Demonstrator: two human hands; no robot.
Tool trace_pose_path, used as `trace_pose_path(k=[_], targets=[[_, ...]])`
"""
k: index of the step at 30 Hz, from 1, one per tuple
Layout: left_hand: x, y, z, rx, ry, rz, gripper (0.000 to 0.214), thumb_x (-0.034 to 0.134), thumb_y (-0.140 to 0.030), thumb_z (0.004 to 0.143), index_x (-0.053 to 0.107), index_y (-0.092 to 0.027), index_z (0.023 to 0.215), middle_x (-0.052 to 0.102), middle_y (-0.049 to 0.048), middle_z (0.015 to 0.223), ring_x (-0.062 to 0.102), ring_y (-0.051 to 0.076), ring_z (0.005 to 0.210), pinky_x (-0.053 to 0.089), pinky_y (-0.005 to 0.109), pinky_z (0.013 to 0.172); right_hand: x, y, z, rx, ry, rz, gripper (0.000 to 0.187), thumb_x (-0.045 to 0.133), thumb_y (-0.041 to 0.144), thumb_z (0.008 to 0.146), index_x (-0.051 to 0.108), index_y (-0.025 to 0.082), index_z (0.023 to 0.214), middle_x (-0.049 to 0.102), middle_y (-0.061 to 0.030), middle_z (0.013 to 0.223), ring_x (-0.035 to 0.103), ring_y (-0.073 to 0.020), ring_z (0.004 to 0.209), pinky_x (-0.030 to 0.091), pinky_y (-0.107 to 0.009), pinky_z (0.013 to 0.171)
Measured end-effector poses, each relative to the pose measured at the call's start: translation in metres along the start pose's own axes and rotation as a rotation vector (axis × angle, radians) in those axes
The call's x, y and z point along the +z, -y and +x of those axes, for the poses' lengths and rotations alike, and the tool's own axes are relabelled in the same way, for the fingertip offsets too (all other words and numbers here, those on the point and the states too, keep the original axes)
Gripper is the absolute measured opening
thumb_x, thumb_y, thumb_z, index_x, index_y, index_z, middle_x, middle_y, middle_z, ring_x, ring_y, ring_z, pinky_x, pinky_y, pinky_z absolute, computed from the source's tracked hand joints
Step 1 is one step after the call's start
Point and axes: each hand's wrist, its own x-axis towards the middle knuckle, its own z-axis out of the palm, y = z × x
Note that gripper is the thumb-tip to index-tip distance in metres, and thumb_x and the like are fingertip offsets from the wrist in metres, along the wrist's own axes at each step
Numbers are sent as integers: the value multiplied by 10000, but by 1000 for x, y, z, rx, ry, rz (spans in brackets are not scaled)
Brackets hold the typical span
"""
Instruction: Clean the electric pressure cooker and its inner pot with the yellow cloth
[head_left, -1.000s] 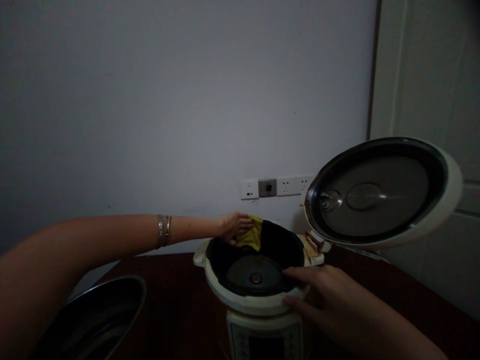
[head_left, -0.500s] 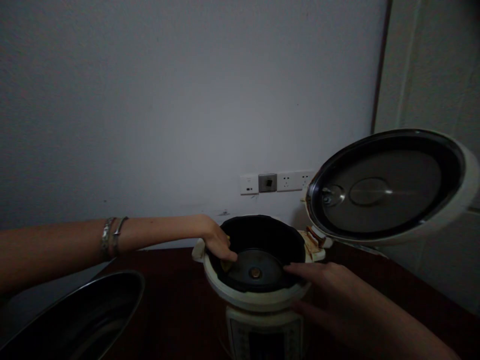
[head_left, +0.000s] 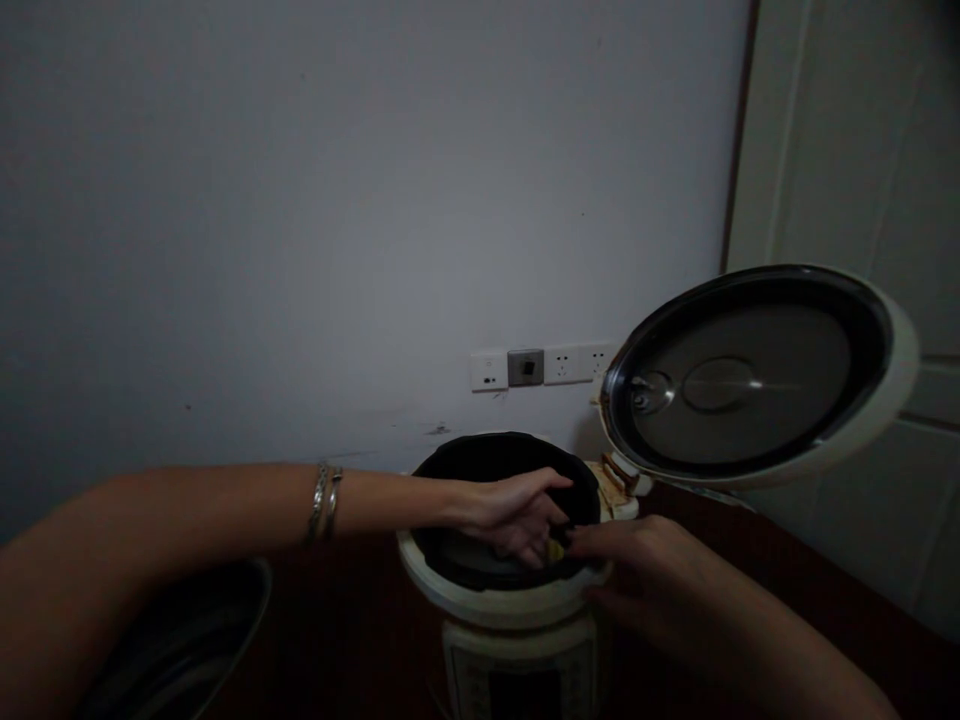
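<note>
With the left hand [head_left: 521,515] curled round a yellow cloth [head_left: 556,551] at four o'clock inside the electric pressure cooker [head_left: 519,640], a hard push could skid the cooker — the right hand [head_left: 656,568] straddles the rim [head_left: 450,585] there, thumb and finger parted, whether gripping I cannot tell.

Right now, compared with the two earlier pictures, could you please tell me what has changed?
The left hand has moved the yellow cloth from the cooker's back left rim to its left inner side, then across to the right, close to the right hand. Only a bit of cloth now shows; no release is visible. The right hand stays at the right front rim; the lid stays open.
</note>
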Motion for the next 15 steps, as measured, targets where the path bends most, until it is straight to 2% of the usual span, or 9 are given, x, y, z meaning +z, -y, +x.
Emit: trace_pose_path(k=[3, 7, 11, 13, 15], targets=[[4, -1, 13, 149, -108, -170, 588, 272, -561, 811, 567, -117, 1059, 614, 135, 1042, 583, 205, 898, 433, 362, 843, 3, 2, -1, 22, -25, -32, 312, 534, 49, 692, 695, 201, 911, 718, -51, 911, 671, -193, 813, 501, -264, 700], [-6, -6, 33, 279, -226, -260, 445, 270, -455, 847, 555, -151, 1001, 636, 97, 982, 569, 196, 944, 427, 330, 880, 10, 0, -4, 17, -70, -74, 339, 523, 31, 692, 681, 190, 946, 698, -71, 978, 652, -201, 903, 500, -291, 790], [-14, -9, 47, 318, -298, -297, 465, 238, -470, 865, 564, -140, 902, 627, 88, 877, 566, 183, 894, 445, 278, 828, 15, -5, -4, -46, -93, -107, 328, 523, 24, 687, 672, 175, 937, 673, -93, 1005, 639, -202, 915, 504, -306, 809], [-10, -7, 48, 310, -295, -298, 459, 265, -500, 858, 562, -153, 895, 610, 63, 813, 567, 167, 820, 457, 269, 759, 15, -5, -4, -54, -101, -108, 308, 529, 19, 687, 672, 164, 917, 657, -92, 1003, 632, -198, 913, 504, -304, 803], [-3, -1, 47, 244, -293, -266, 449, 292, -536, 837, 550, -169, 849, 564, 30, 703, 537, 143, 671, 452, 267, 642, 14, -2, -4, -41, -113, -113, 295, 534, 16, 684, 675, 161, 899, 632, -85, 1002, 626, -181, 884, 503, -289, 782]])
